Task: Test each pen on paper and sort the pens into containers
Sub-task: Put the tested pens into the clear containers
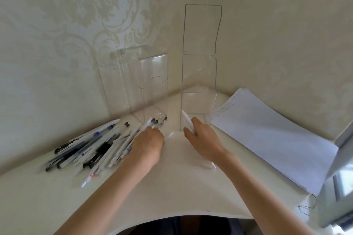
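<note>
A heap of several pens (91,149), white, black and blue, lies on the left of the cream desk (172,187). My left hand (148,143) rests on the heap's right edge, its fingers curled round white pens whose tips (169,136) stick out. My right hand (204,139) holds a white pen (186,120) that points up and away, just in front of the tall clear container (198,89). A shorter clear container (147,86) stands to its left against the wall. A stack of white paper (271,135) lies to the right.
Both containers stand in the desk's far corner against patterned wallpaper. A white pen-like piece (210,164) lies under my right wrist. A grey device (342,173) sits at the right edge, with a thin wire (307,206) by the paper. The desk's curved front edge is near me.
</note>
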`<state>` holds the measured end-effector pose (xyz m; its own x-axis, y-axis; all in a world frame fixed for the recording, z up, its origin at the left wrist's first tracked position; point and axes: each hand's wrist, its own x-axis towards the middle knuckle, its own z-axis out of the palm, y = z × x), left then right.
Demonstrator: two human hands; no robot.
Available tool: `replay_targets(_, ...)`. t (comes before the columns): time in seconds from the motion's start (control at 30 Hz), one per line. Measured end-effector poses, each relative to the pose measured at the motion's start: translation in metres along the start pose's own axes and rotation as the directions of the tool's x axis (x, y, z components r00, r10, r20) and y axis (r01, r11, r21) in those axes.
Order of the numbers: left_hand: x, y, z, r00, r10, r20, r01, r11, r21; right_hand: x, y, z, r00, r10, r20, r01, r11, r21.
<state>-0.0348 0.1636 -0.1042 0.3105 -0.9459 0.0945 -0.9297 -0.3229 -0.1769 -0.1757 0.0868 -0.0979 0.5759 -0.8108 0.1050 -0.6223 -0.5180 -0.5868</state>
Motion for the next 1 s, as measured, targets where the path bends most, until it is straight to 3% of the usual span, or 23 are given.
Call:
replay_targets(0.2,0.018,0.002,-0.016,0.980,0.048,0.194,-0.045,0.999,-0.018,-0.001,-0.001,-0.032,0.996,-0.021,-0.082,0.050,0.927,0.372)
replay_targets(0.33,0.017,0.000,-0.023,0.984,0.057,0.170,-0.032,0.989,-0.147,-0.002,-0.002,-0.045,0.989,-0.058,-0.133,0.125,0.809,0.575)
replay_targets(0.4,0.015,-0.005,-0.034,0.994,0.054,0.093,-0.024,0.954,-0.298,-0.002,-0.007,-0.055,0.973,-0.072,-0.220,0.195,0.766,0.613)
replay_targets(0.53,0.020,-0.021,-0.080,0.985,-0.027,-0.173,-0.111,0.665,-0.738,0.005,-0.026,-0.092,0.904,-0.095,-0.417,0.367,0.673,0.642)
replay_targets(0.63,0.029,-0.021,-0.123,0.919,-0.104,-0.381,-0.304,0.431,-0.850,0.021,-0.046,-0.126,0.826,-0.075,-0.559,0.506,0.536,0.676)
replay_targets(0.73,0.054,-0.013,-0.149,0.861,-0.191,-0.471,-0.404,0.303,-0.863,0.045,-0.062,-0.149,0.755,-0.069,-0.652,0.612,0.432,0.663)
replay_targets(0.83,0.085,0.000,-0.152,0.864,-0.200,-0.462,-0.396,0.296,-0.869,0.072,-0.065,-0.145,0.750,-0.040,-0.661,0.603,0.453,0.657)
replay_targets(1.0,0.100,0.014,-0.123,0.895,-0.176,-0.410,-0.319,0.389,-0.864,0.088,-0.043,-0.108,0.804,0.012,-0.595,0.450,0.642,0.621)
